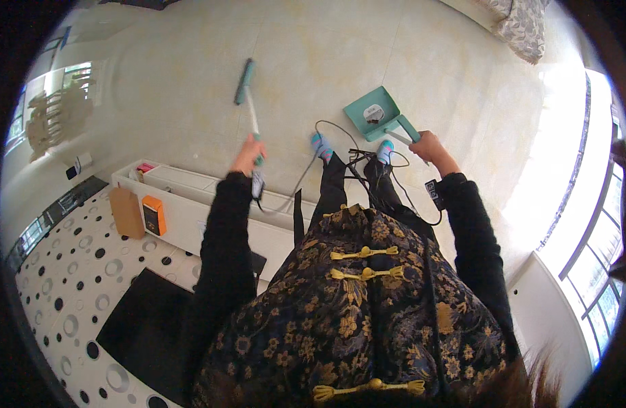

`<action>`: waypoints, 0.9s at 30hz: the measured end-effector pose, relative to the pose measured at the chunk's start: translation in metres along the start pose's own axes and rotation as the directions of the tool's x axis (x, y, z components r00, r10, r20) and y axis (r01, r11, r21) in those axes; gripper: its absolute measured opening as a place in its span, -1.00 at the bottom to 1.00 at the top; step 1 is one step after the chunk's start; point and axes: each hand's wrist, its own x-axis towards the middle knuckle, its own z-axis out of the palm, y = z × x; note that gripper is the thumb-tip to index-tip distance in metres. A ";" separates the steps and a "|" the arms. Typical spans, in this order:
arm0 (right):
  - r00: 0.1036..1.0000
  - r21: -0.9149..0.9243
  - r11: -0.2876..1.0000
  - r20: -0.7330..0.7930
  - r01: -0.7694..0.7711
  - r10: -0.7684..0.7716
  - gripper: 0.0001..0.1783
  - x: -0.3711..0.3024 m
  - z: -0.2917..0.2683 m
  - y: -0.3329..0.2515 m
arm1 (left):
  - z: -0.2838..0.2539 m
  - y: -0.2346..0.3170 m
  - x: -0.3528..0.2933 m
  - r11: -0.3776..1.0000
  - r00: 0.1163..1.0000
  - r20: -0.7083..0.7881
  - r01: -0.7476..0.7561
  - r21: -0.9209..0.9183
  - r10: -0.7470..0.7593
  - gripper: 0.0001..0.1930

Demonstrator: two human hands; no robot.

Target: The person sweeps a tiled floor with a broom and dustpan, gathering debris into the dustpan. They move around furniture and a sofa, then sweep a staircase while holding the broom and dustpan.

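Observation:
My left hand (246, 156) is closed around the handle of a small broom (244, 83), whose green head with a narrow bristle edge rests out on the floor, ahead and to the left. In my right hand (431, 150) is the handle of a green dustpan (364, 107). Its pan sits on the floor just ahead of my feet, open side toward the far left. A round white label (373, 113) shows inside it, with a small dark patch that I cannot make out. Broom and dustpan are apart.
Pale tiled floor (313, 75) spreads ahead. Loose cables (357, 160) hang around my legs and shoes (385, 151). To my left runs a low white cabinet (190, 197) with an orange box (154, 215) and a brown board (126, 212). Bright windows (595, 272) line the right side.

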 end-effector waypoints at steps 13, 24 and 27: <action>1.000 -0.019 1.000 -0.015 0.013 -0.013 -0.68 0.008 0.001 0.011 | 0.019 0.015 -0.140 0.968 0.892 0.381 0.200 0.151 -0.244 -0.22; 0.997 0.040 0.999 -0.077 0.020 -0.017 -0.62 -0.009 0.004 -0.002 | 0.011 0.125 0.074 0.818 0.978 0.142 -0.206 0.537 0.153 -0.34; 0.994 0.050 0.998 -0.105 0.030 -0.025 -0.64 -0.011 0.004 -0.004 | 0.039 0.158 0.139 0.902 0.980 0.149 -0.179 0.392 0.130 -0.37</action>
